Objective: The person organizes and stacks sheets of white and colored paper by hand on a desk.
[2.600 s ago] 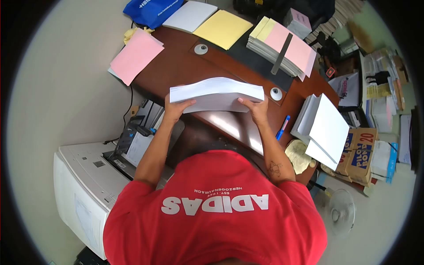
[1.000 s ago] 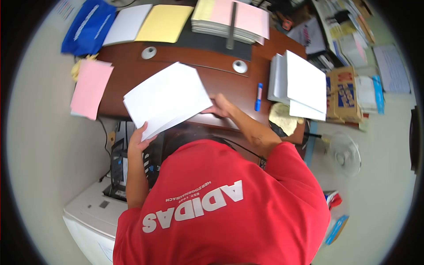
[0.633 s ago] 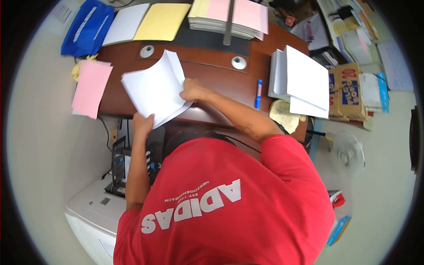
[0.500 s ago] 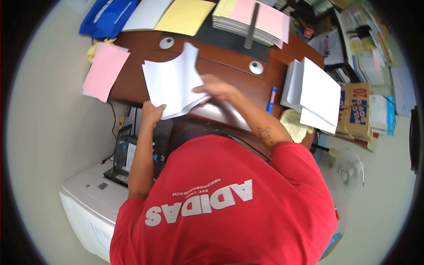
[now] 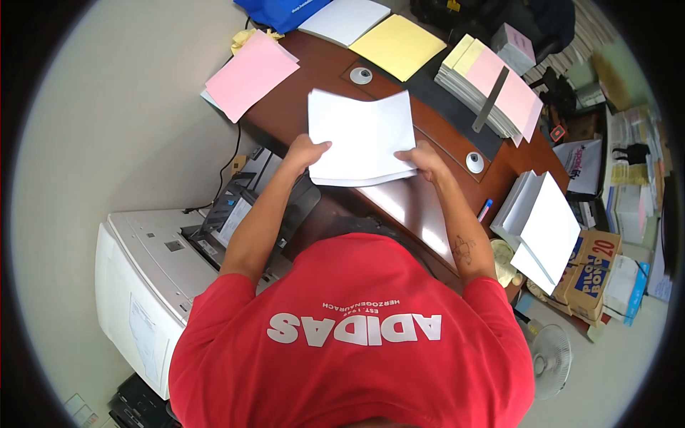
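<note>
A small stack of white paper sheets (image 5: pixel 361 139) is held up over the near side of the desk, bowed slightly along its middle. My left hand (image 5: pixel 305 153) grips the stack's left edge, thumb on top. On the right edge, my right hand (image 5: pixel 422 158) pinches the same sheets, its thumb on top too. The fingers beneath the paper are hidden on both sides. Beyond the sheets lies the brown wooden desk (image 5: pixel 285 93). Pink sheets (image 5: pixel 251 77) rest at its left end.
A yellow stack (image 5: pixel 398 47), a white stack (image 5: pixel 344 20) and a thick pile of pink and yellow paper (image 5: pixel 492 78) under a metal ruler (image 5: pixel 491 100) sit at the back. Rightward are a blue marker (image 5: pixel 484 209) and white paper stacks (image 5: pixel 548 228). A printer (image 5: pixel 153 250) stands left.
My right hand has moved to the sheets' right edge, and the curled upper sheets now lie flatter and more even. The head view has turned, shifting the desk in the picture.
</note>
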### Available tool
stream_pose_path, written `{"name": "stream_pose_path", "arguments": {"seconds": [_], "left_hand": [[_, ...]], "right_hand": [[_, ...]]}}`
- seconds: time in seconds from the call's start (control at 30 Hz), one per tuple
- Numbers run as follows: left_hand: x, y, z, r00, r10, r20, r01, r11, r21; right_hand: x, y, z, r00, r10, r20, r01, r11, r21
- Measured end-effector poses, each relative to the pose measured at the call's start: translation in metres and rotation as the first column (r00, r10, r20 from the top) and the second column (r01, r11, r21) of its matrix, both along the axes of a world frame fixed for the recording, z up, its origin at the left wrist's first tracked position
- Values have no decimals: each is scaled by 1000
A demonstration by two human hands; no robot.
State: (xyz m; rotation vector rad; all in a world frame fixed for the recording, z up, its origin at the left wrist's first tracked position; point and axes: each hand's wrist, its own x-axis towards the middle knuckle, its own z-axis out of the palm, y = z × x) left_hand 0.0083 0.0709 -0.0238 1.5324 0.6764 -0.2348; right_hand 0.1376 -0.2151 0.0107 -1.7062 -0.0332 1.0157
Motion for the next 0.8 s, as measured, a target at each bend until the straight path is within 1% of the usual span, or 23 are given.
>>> {"name": "stream_pose_path", "arguments": {"seconds": [0.03,0.07,0.1,0.13,0.17,0.2,0.23,0.27,0.3,0.33,0.37,0.43,0.47,0.5,0.57,0.6,0.63,0.67,0.7,0.73,0.77,0.8], "left_hand": [[8,-8,32,992,-116,-59,129,924,360],[15,-18,58,967,-199,-157,253,708,659],[19,-32,75,968,-199,-155,251,710,658],[22,-48,91,974,-187,-124,219,667,712],[23,-57,102,980,-180,-88,182,619,764],[22,-60,107,981,-187,-45,152,616,772],[21,-52,97,981,-191,-42,153,616,773],[17,-35,83,975,-158,155,51,842,538],[13,-19,74,943,-61,326,-16,974,228],[4,-11,81,912,47,407,-31,999,-45],[2,-1,64,917,67,393,-54,998,-44],[-10,-6,51,910,91,404,-114,993,32],[-12,-11,43,894,125,430,-146,989,17],[-13,-15,30,878,157,453,-175,985,-1],[-11,-17,2,866,156,475,-183,983,10],[-7,-19,-2,843,53,535,-132,985,111],[-4,-18,-7,812,-55,582,-89,972,216],[-4,-17,-12,869,20,494,-64,995,72],[-7,-21,-10,871,23,492,-66,995,71],[-8,-25,-8,883,69,464,-102,994,48],[-5,-26,-5,893,112,436,-136,990,25],[-3,-24,2,891,105,443,-145,988,58]], "right_hand": [[-1,5,11,1000,2,1,-2,1000,-2],[-5,14,26,983,81,166,-75,996,-42],[-10,24,35,932,162,324,-140,986,-91],[-14,30,36,902,161,401,-138,987,-87],[-17,33,43,873,158,462,-142,987,-70],[-16,29,46,878,130,461,-151,988,10],[-15,22,47,884,101,456,-158,983,90],[-14,10,47,917,16,398,-109,971,211],[-13,-4,44,941,-60,332,-55,944,326],[-12,-17,41,943,-83,321,-25,947,320],[-14,-24,35,941,-85,326,-25,947,320],[-21,-32,16,905,-199,375,60,935,350],[-22,-32,6,875,-226,428,92,945,313],[-23,-31,-4,874,-232,427,98,945,312],[-28,-29,-17,860,-300,412,204,943,262],[-32,-28,-21,780,-338,527,224,937,269],[-28,-29,-27,778,-339,529,224,936,271],[-27,-31,-33,768,-376,519,248,921,301],[-28,-32,-36,758,-412,507,271,904,330],[-24,-32,-38,798,-401,449,239,896,375],[-21,-34,-39,793,-406,453,242,894,377],[-23,-35,-34,790,-387,475,252,912,322]]}}
